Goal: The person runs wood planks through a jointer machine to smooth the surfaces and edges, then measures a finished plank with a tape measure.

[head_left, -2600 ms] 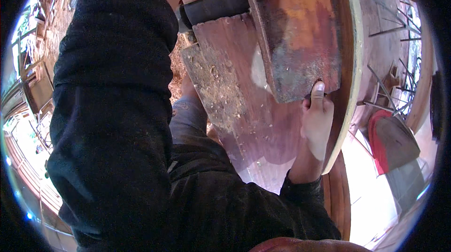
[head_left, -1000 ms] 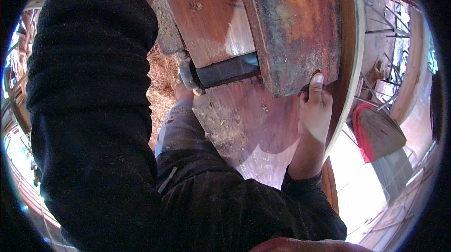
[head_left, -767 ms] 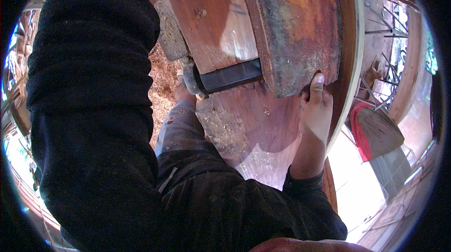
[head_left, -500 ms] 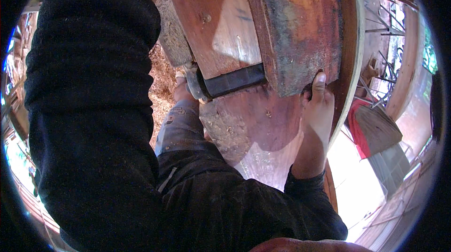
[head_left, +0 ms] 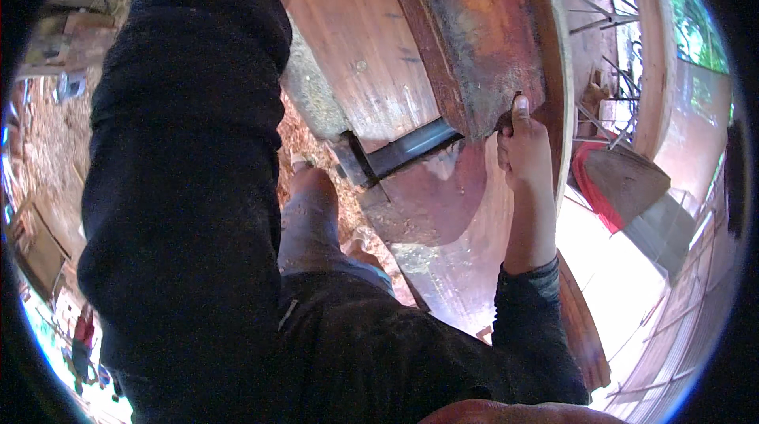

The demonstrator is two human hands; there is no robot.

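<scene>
A black sleeve (head_left: 186, 187) fills the left side, the left hand out of view, so I cannot tell its grip; beside it lies a reddish-brown plank (head_left: 364, 60); over that plank's right side, a worn orange-and-dark board (head_left: 482, 36) stretches away from the grip; a dark bar (head_left: 415, 147) crosses to the board's edge; the right hand (head_left: 526, 151) pinches the board's near end, 1 thumb on top, fingers partly hidden

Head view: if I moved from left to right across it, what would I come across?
Dark left sleeve, black bar, right hand at the lower end of a painted board, red-edged brown panel.
</scene>
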